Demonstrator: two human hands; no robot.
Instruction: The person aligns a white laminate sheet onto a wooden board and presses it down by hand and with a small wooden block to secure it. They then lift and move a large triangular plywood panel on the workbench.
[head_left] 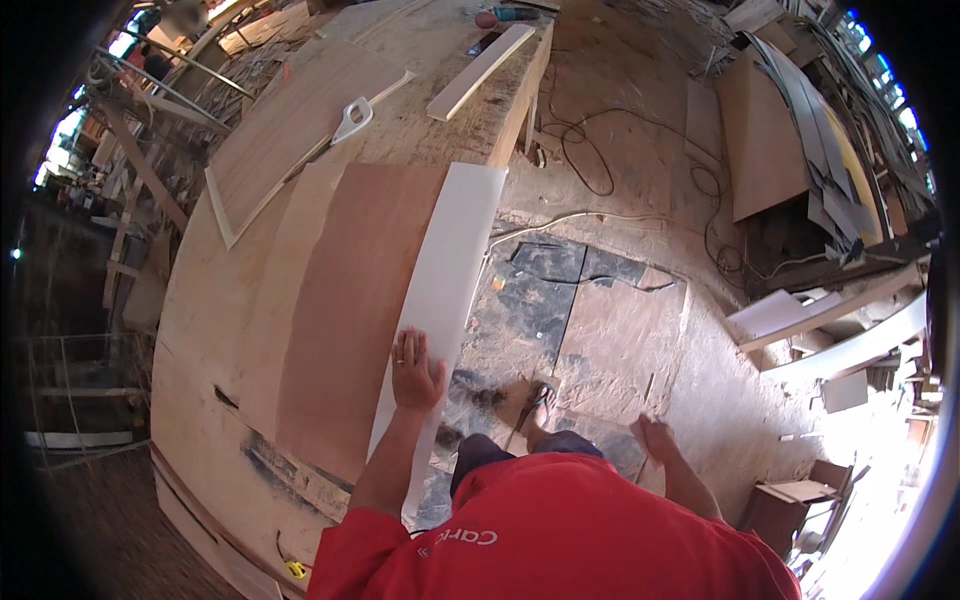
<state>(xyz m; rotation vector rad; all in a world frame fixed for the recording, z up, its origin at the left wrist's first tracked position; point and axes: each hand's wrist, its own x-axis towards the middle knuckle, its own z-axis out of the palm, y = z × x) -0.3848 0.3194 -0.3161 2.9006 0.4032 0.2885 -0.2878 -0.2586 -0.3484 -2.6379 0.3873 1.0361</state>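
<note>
My left hand (413, 370) lies flat with fingers stretched on a long white strip of board (455, 240). A ring shows on one finger. The strip runs along the right edge of the workbench, on or against a reddish-brown plywood sheet (365, 290). Away from the bench, my right hand (655, 437) hangs in the air over the floor on my right. Its fingers look loosely stretched, and I see nothing in them. Farther up the bench rests a handsaw with a white handle (352, 120), beside a framed wooden panel (300, 120).
A narrow wooden board (480, 72) and a teal power tool (515, 14) lie at the bench's far end. A yellow tape measure (295, 569) sits near its front. A cable (590, 215) crosses the dusty floor. Sheets lean in a stack (765, 140) at right.
</note>
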